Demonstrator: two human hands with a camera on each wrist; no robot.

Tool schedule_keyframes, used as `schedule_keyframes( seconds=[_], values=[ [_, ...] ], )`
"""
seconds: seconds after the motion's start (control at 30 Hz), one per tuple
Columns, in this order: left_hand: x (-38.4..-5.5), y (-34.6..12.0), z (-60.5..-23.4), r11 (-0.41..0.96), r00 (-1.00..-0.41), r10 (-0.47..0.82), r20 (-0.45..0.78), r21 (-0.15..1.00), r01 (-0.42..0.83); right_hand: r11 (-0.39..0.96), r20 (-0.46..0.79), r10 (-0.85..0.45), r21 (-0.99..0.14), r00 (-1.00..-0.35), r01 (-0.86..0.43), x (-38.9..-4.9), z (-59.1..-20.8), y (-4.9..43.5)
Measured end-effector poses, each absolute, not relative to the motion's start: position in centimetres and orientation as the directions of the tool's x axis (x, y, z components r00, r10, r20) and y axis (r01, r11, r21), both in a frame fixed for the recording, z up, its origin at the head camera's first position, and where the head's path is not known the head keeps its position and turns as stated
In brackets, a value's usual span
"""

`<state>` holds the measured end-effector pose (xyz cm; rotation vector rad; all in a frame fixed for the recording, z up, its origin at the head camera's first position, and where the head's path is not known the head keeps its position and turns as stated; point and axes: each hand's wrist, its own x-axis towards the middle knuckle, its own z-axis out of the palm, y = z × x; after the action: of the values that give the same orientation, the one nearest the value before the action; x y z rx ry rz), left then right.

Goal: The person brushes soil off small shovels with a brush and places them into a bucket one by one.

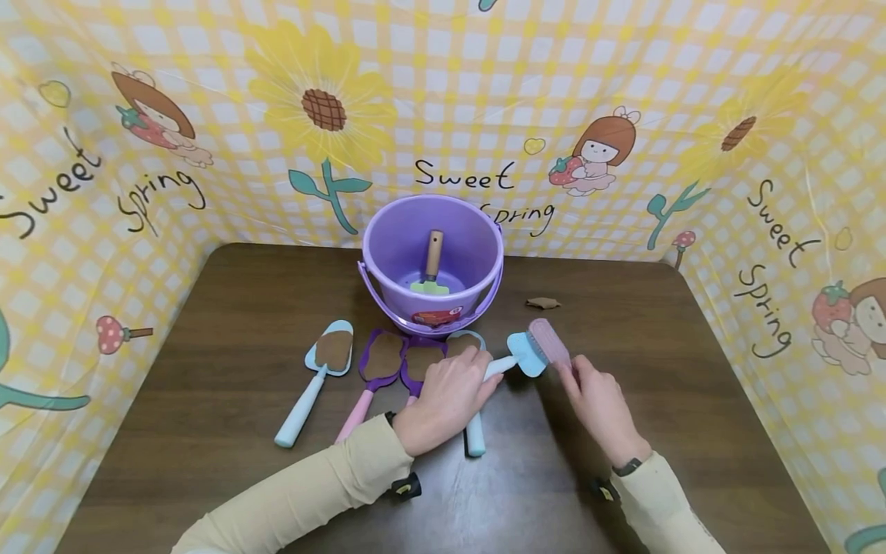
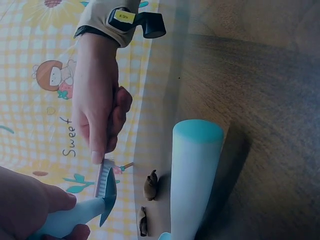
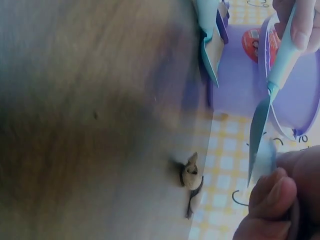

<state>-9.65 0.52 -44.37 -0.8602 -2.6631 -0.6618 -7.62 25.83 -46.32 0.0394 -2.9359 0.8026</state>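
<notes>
My left hand point(image 1: 446, 396) grips the pale blue handle of a small trowel point(image 1: 529, 355), whose blue blade points to the right. In my right hand point(image 1: 602, 400) is a pink brush point(image 1: 549, 340), pinched at its near end between thumb and fingers. Its bristles lie against the trowel's blade, as the left wrist view also shows. Under and beside my left forearm are a blue-handled trowel point(image 1: 475, 437) and purple-bladed trowels with pink handles point(image 1: 356, 415). Farther left lies another blue trowel point(image 1: 302, 408). Brown patches cover the blades of these lying trowels.
A purple bucket point(image 1: 377, 261) stands at the back of the brown table point(image 1: 228, 323), with a wooden-handled, green-bladed trowel point(image 1: 434, 258) inside. Right of it lie crumpled brown scraps point(image 1: 543, 303). Yellow checked cloth point(image 1: 443, 92) walls the table on three sides.
</notes>
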Motion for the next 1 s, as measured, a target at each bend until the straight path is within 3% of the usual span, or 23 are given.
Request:
schedule_keyframes(
  seconds=[0.3, 0.6, 0.87, 1.0],
  values=[
    [-9.72, 0.53, -44.41, 0.725, -0.798, 0.481, 0.362, 0.347, 0.595, 0.829, 0.084, -0.115, -0.54, -0.99, -0.142, -7.62, -46.28, 25.14],
    [-9.46, 0.52, -44.43, 0.714, -0.79, 0.494, 0.363, 0.35, 0.607, 0.886, 0.198, 0.03, -0.459, -0.98, -0.066, -7.61, -46.35, 25.89],
    [-9.63, 0.72, -44.24, 0.722, -0.801, 0.479, 0.359, 0.357, 0.592, 0.832, 0.064, -0.117, -0.539, -0.991, -0.133, -7.62, -46.14, 25.8],
    [-9.6, 0.66, -44.09, 0.718, -0.798, 0.482, 0.362, 0.357, 0.597, 0.854, 0.1, -0.072, -0.507, -0.992, -0.113, -7.62, -46.3, 26.11]
  ],
)
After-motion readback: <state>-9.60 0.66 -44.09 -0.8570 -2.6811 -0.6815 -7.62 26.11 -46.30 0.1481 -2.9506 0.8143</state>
